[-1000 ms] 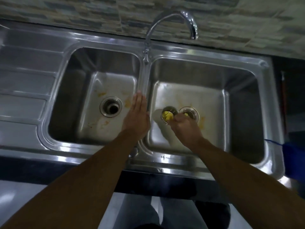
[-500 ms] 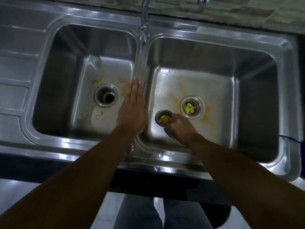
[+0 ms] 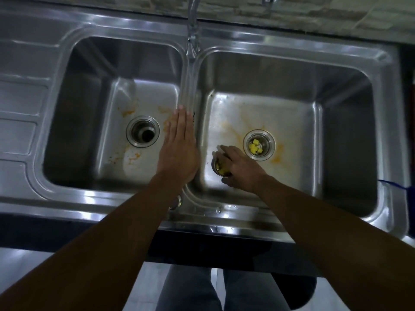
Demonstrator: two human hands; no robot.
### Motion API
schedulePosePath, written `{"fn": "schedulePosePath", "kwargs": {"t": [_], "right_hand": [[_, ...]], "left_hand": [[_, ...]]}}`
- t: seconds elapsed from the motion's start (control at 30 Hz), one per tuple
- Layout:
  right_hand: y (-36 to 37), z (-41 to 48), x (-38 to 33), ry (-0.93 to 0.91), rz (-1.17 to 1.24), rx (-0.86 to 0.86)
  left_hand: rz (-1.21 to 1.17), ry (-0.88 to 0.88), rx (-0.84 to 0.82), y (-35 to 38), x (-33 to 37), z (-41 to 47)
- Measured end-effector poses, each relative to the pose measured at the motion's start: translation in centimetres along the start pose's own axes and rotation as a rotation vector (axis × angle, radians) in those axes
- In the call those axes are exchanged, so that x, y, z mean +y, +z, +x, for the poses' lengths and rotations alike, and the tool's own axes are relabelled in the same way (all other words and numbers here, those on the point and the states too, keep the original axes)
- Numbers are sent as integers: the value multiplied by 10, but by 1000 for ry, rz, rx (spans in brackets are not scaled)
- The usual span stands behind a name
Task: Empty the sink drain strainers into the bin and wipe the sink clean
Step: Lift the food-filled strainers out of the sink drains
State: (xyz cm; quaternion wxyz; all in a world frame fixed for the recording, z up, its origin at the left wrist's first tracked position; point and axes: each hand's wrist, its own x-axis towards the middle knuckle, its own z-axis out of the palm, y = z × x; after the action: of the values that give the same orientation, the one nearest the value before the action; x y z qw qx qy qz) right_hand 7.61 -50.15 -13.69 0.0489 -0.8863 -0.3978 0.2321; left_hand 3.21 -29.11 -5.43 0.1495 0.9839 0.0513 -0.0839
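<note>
Now: our R hand curls round one strainer, scraps inside; 2nd strainer sits just beyond the fingertips. L hand, fingers straight, rests on divider. We keep it level, w/o spilling.

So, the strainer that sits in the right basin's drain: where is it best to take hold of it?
Pinch the rim of the strainer from straight above: it sits sunk in the drain, so its walls are hidden. No centre knob shows. Keep it level, as yellow pieces lie loose inside.
</note>
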Motion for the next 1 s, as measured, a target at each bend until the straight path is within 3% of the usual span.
{"fn": "schedulePosePath", "kwargs": {"t": [0.13, 0.33, 0.4, 0.53, 0.6, 0.73, 1.0], "right_hand": [[1, 4, 0, 27, 26, -55], [5, 8, 8, 66, 336, -117], [6, 2, 16, 43, 298, -51], [5, -3, 36, 181, 390, 231], [3, -2, 50, 278, 356, 295], [2, -4, 70, 446, 113, 144], [12, -13, 66, 366, -169, 146]], "left_hand": [[12, -2, 5, -3, 1, 0], [28, 12, 48, -11, 9, 29], [12, 20, 60, -11, 14, 42], [35, 20, 84, -3, 16, 50], [27, 24, 108, 1, 15, 50], [7, 20, 128, 2, 13, 52], [38, 3, 122, 2, 16, 53]]}}
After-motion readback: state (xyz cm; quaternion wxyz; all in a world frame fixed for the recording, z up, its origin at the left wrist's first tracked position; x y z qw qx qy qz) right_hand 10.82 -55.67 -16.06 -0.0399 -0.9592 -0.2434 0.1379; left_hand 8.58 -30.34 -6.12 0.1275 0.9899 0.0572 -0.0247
